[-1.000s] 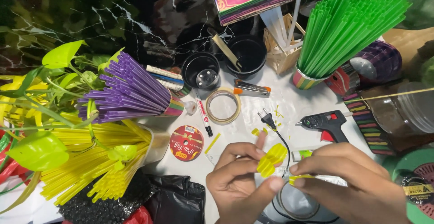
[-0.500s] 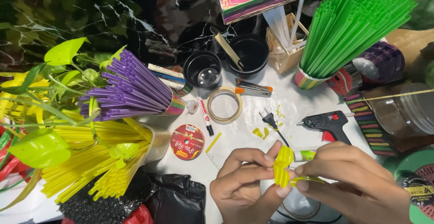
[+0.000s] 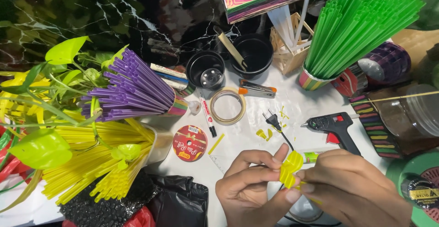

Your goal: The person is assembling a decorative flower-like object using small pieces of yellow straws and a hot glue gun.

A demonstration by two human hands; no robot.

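Both hands, left hand point(image 3: 249, 188) and right hand point(image 3: 352, 188), pinch a yellow straw bundle point(image 3: 289, 168) between closed fingertips; a glue gun point(image 3: 334, 127) lies just beyond the fingers.

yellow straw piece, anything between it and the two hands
Nothing visible. The left hand and right hand both pinch the yellow straw piece directly in a fingertip grip above the white table. The glue gun and plug lie behind, apart.
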